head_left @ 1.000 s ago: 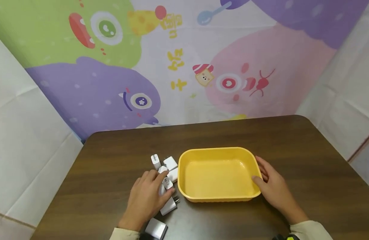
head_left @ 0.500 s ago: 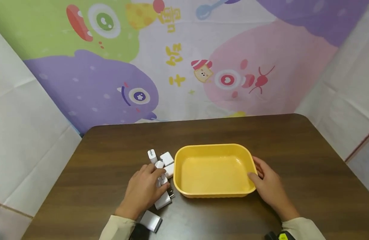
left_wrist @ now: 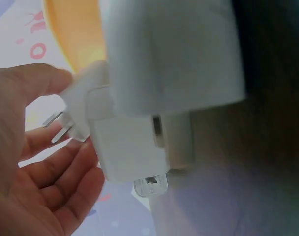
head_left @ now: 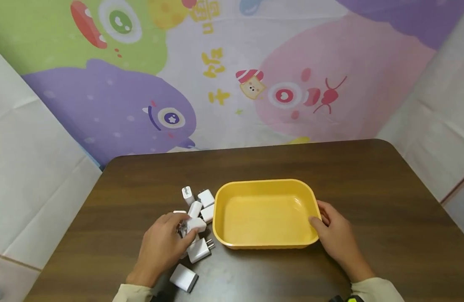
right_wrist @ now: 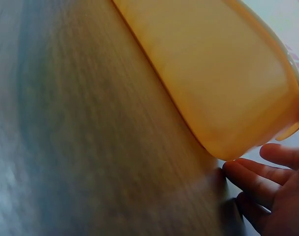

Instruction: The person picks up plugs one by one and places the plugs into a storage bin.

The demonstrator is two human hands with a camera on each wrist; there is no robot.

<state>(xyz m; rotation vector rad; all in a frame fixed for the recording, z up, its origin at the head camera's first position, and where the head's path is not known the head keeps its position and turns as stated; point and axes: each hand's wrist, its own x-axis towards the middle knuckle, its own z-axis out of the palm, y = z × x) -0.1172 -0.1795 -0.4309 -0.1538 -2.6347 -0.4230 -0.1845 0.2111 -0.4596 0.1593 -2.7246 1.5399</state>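
Note:
My left hand [head_left: 162,243] pinches a white charger plug [head_left: 196,225] between thumb and fingers, over a loose cluster of similar plugs. The left wrist view shows the two metal prongs of this plug [left_wrist: 79,110] pointing toward the palm. Close by lie another charger plug with its prongs out [head_left: 199,250] and one by itself [head_left: 184,277] nearer the front. At the right end of a yellow plastic basin [head_left: 267,246], my right hand [head_left: 337,235] grips the rim, thumb over the edge and fingers outside. The basin's inside holds nothing.
More white charger plugs, an upright one [head_left: 187,195] among them, lie against the basin's left side on the dark wooden table [head_left: 149,180]. Behind the table hangs a cartoon-printed cloth [head_left: 224,126]; pale sheets [head_left: 39,167] line the sides.
My left hand has drawn back slightly and lifted a charger plug off the cluster. The right hand keeps its grip on the basin. The head view has shifted a little.

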